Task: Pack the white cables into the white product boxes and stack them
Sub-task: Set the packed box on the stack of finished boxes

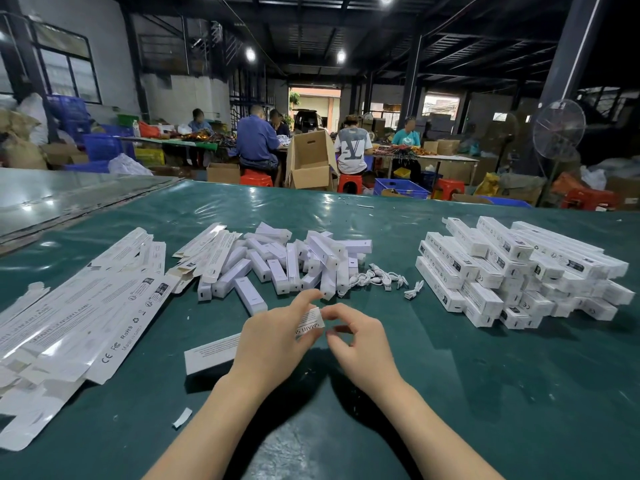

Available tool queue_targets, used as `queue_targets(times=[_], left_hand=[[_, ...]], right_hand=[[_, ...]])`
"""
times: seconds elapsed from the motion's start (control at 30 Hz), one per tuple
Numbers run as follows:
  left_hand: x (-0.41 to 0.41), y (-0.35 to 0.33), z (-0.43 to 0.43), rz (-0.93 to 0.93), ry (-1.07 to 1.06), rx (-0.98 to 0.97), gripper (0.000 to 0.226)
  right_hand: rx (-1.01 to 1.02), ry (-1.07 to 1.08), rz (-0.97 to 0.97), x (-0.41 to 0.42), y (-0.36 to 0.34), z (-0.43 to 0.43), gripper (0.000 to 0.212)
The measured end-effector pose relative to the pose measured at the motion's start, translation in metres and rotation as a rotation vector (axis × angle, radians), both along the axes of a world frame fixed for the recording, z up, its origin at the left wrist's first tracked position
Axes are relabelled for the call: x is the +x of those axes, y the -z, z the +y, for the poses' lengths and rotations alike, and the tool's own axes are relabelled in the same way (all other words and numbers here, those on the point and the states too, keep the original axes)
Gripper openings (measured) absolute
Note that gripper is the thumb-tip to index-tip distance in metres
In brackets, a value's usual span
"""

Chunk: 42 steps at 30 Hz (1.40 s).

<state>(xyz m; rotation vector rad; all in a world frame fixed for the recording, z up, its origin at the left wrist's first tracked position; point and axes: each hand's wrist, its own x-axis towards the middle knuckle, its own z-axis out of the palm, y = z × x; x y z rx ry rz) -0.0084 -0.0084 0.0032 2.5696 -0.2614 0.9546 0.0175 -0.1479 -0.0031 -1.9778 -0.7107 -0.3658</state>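
Head view: your left hand (273,341) grips one white product box (211,355) just above the green table (467,393). Your fingers are wrapped over its right half and your forefinger reaches past the printed end. The box's left end sticks out to the left of your wrist, low over the tabletop.

Your right hand (360,344) meets that same box at its right end. The fingers are curled, and thumb and forefinger pinch a small white tab there. You cannot tell from here whether anything is inside the box.

The loose white cables (379,279) lie in a small tangle beyond your hands. They sit between a heap of white bars (284,265) in the middle and the stack of closed boxes (512,268) at your right.

Flat unfolded cartons (90,306) are spread in overlapping rows at your left. A paper scrap (181,418) lies beside your left forearm.
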Motion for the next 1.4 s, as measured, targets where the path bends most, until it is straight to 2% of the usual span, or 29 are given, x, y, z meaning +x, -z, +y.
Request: queue_targets(times=[0.07,0.17,0.23,0.33,0.4,0.57,0.63,0.8,0.9,0.97,1.1,1.2,1.4], left_hand=[[0.003,0.003,0.003,0.026,-0.011,-0.030,0.047],[0.006,0.004,0.004,0.042,-0.027,-0.055,0.054],[0.005,0.005,0.002,0.053,-0.014,-0.080,0.060],[0.003,0.005,0.001,0.055,0.061,-0.121,0.071],[0.000,0.004,0.001,0.066,0.126,-0.136,0.081],[-0.004,0.001,-0.003,0.000,0.244,-0.313,0.086],[-0.002,0.003,-0.002,-0.032,0.257,-0.366,0.084],[0.001,0.005,0.005,-0.105,0.186,-0.466,0.078],[0.001,0.007,0.002,-0.046,0.154,-0.488,0.074],[0.000,0.009,0.000,0.001,0.170,-0.458,0.071],[0.005,0.015,0.003,0.056,0.174,-0.462,0.078],[0.006,0.015,0.004,0.072,0.166,-0.472,0.081],[0.007,0.017,0.008,0.138,0.188,-0.458,0.090]], right_hand=[[0.039,-0.050,0.084,-0.001,0.000,0.002,0.032],[0.242,-0.145,0.305,-0.001,0.001,0.009,0.044],[0.259,-0.133,0.327,0.000,0.002,0.008,0.051],[0.007,-0.065,0.153,0.001,0.004,0.004,0.064],[-0.144,-0.039,0.018,0.003,0.007,0.005,0.064],[-0.339,-0.047,-0.085,0.002,0.009,0.007,0.032],[-0.248,0.009,-0.111,0.004,0.007,0.004,0.015],[0.207,0.415,-0.012,0.021,-0.003,-0.028,0.022],[0.472,0.694,0.040,0.036,-0.009,-0.060,0.018],[0.576,0.848,0.071,0.042,-0.013,-0.077,0.015],[0.677,1.057,0.123,0.054,-0.025,-0.095,0.015],[0.669,1.084,0.090,0.067,-0.044,-0.101,0.019],[0.589,1.155,0.191,0.100,-0.075,-0.120,0.022]])
